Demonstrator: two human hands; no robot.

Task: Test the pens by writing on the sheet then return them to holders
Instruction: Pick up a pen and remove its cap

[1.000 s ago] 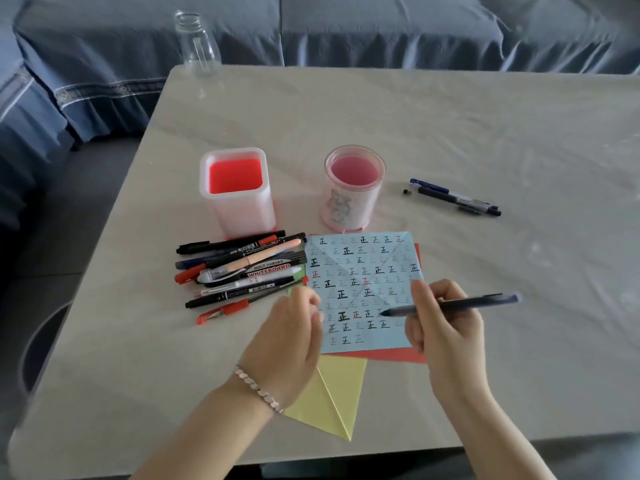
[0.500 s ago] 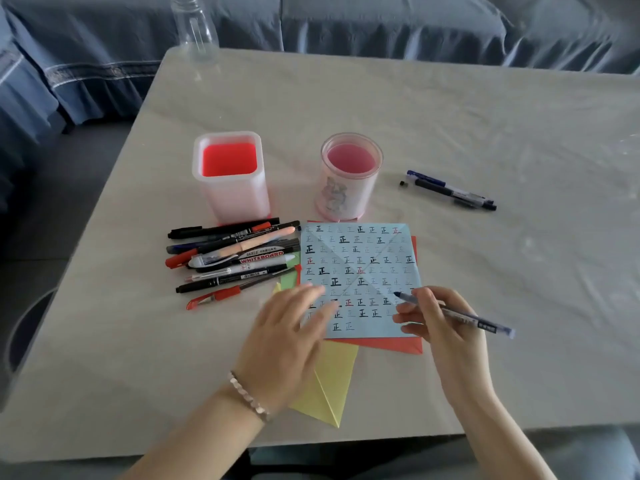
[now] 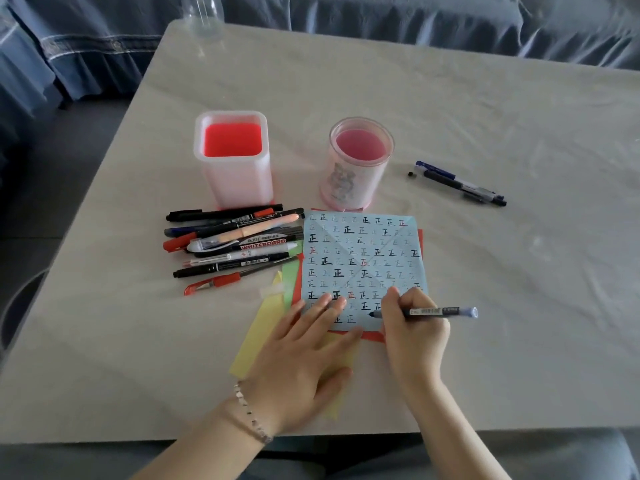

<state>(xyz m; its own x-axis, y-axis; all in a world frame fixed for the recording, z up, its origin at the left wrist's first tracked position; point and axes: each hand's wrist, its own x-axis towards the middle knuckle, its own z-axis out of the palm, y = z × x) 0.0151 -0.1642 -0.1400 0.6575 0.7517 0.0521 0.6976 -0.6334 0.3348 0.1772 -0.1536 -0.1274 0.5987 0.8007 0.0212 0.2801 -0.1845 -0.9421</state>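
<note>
Smudge risk: wet ink beneath right hand [image 3: 412, 330].
Flat left hand [image 3: 304, 362] pinning sheet [image 3: 363, 251]; right hand pinching pen [image 3: 436, 311].

Pale, faintly veined tabletop [image 3: 450, 98] in soft, even light; behind it, blue fabric-draped sofa [image 3: 415, 26] with pale stitched trim; leftward, grey floor [image 3: 52, 168].

We find bare pale marbled surface [image 3: 519, 289] right of the blue paper sheet [image 3: 363, 258]; the heap of mixed pens [image 3: 235, 247] blocks its left, two pink plastic holders [image 3: 233, 161] behind.
</note>
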